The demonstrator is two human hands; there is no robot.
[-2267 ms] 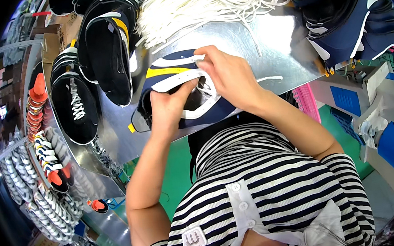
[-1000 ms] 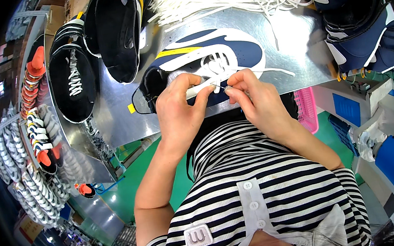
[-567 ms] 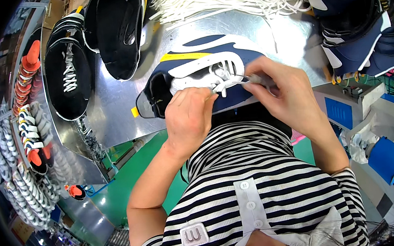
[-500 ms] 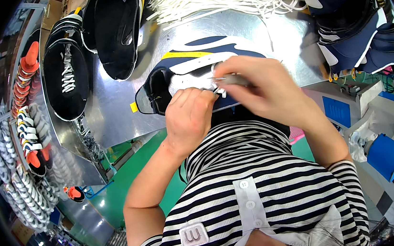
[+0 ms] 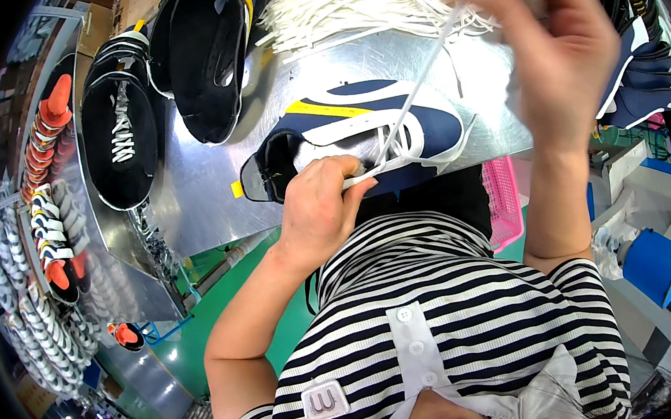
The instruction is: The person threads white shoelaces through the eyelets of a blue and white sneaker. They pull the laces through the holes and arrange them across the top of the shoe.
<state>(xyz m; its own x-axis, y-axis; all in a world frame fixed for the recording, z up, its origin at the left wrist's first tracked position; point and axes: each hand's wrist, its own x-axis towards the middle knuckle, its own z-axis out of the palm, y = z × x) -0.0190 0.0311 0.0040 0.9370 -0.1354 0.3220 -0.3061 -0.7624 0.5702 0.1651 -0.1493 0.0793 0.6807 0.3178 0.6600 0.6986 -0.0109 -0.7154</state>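
Observation:
A navy, white and yellow shoe upper (image 5: pixel 437 129) lies on its side at the near edge of the metal table, its toe to the right. My left hand (image 5: pixel 314 203) is closed on the upper's near eyelet edge, thumb and fingers pinching it. From the eyelets a white shoelace (image 5: pixel 425 73) runs taut up and to the right. It ends at the fingers of my right hand (image 5: pixel 556 47), raised high and closed on it. Something greyish in that hand's grip is too blurred to name. A few lace loops cross the upper near the toe.
A heap of loose white laces (image 5: pixel 363 2) covers the table's back. Dark uppers (image 5: pixel 120 142) stand at the left, and stacked navy uppers (image 5: pixel 641 83) at the right. A pink basket (image 5: pixel 503 204) sits below the table edge, beside a grey and blue machine (image 5: pixel 659 257).
My right hand has moved from the eyelets up and to the right, drawing the lace out taut. My left hand stays at the upper, which has shifted slightly right and nearer.

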